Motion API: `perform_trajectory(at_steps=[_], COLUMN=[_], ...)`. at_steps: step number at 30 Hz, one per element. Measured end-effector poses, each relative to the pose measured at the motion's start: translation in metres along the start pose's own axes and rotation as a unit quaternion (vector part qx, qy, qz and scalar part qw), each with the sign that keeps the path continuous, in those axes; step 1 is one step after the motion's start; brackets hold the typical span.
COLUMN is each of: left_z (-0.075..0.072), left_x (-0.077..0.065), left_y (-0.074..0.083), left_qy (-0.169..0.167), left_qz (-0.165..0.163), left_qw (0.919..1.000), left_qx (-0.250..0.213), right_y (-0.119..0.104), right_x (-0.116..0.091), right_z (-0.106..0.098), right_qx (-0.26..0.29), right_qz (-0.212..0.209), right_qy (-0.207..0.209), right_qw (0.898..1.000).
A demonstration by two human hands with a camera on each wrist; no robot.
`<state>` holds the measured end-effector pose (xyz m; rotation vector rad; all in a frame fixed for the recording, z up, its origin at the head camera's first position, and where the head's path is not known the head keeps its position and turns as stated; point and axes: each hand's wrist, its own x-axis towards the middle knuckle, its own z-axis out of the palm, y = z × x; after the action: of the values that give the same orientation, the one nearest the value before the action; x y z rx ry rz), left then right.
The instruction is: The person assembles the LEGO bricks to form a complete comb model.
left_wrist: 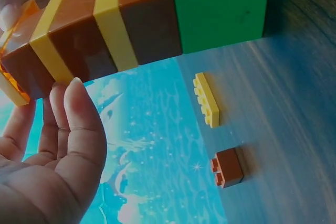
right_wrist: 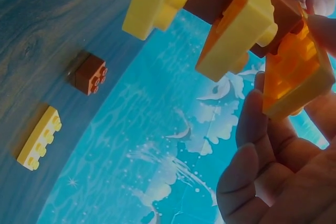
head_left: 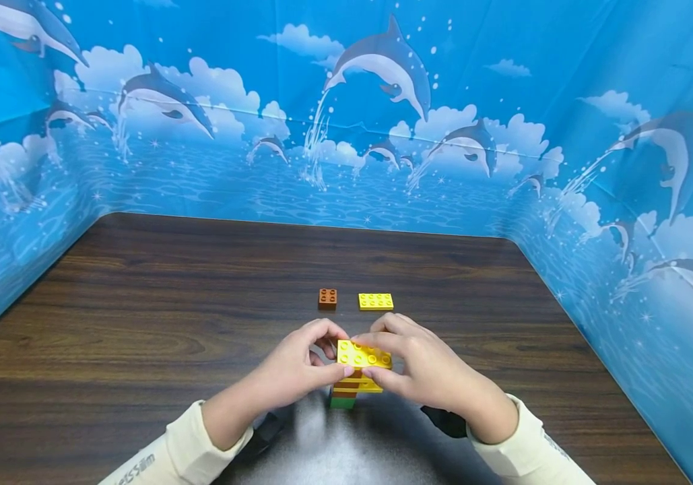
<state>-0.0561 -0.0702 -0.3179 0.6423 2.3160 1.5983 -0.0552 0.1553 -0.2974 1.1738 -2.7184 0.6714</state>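
Observation:
A block tower (head_left: 345,391) stands near the front of the table. Its green block (left_wrist: 220,11) is at the bottom, with brown bricks and yellow plates alternating above; the plates jut out to the right. Over the uppermost brown brick (left_wrist: 23,59) lies the top yellow plate (head_left: 363,355), studs up. My left hand (head_left: 304,360) pinches this plate's left end, thumb on the near side and fingers behind. With thumb and fingers, my right hand (head_left: 415,357) grips the same plate farther right. Its hollow underside shows in the right wrist view.
Beyond the hands, a loose brown brick (head_left: 327,299) and a loose yellow plate (head_left: 376,302) lie side by side on the dark wood table (head_left: 201,289). A blue dolphin-print curtain (head_left: 346,148) borders the table's back and sides.

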Motion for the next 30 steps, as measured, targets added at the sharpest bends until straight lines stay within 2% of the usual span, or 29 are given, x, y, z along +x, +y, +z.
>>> perform_trajectory(at_steps=[16, 21, 30], left_z=[-0.004, -0.004, -0.010], left_x=[0.003, 0.003, 0.006], left_y=[-0.006, -0.005, 0.002], left_qy=[-0.014, -0.016, -0.059], left_qz=[-0.002, -0.001, -0.008], left_qw=[0.9997, 0.9999, 0.9981], left_qx=[-0.017, -0.004, 0.018], right_y=[0.002, 0.003, 0.001], right_x=[0.006, 0.007, 0.003], right_z=[-0.002, -0.001, -0.001], right_qx=[0.004, 0.005, 0.009], right_qz=[0.014, 0.017, 0.013], right_qy=[-0.025, -0.030, -0.027], right_qw=[1.000, 0.999, 1.000])
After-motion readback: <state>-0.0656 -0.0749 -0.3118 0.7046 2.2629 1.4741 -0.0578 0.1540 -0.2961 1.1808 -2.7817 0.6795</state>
